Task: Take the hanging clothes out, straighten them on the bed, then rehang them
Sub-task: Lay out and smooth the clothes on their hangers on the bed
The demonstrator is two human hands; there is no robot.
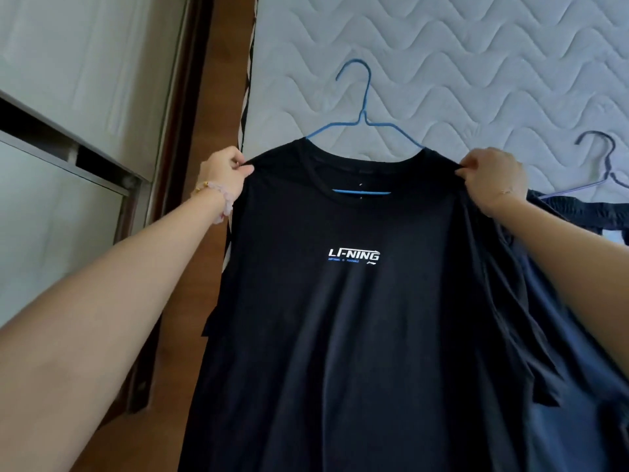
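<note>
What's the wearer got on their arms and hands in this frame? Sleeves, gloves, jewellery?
Both forearms are bare: no sleeves in view, no gloves. The left hand has a bracelet of pale pink beads with a small gold piece at the wrist. The right hand has a thin, fine chain bracelet at the wrist. No rings can be made out.

- Two hands are being seen: left hand, right hand.
- Two hangers are being counted: blue hanger, dark hanger.
- One black shirt is being shown.
- One mattress is being shown.
- One bracelet is being worn.
</note>
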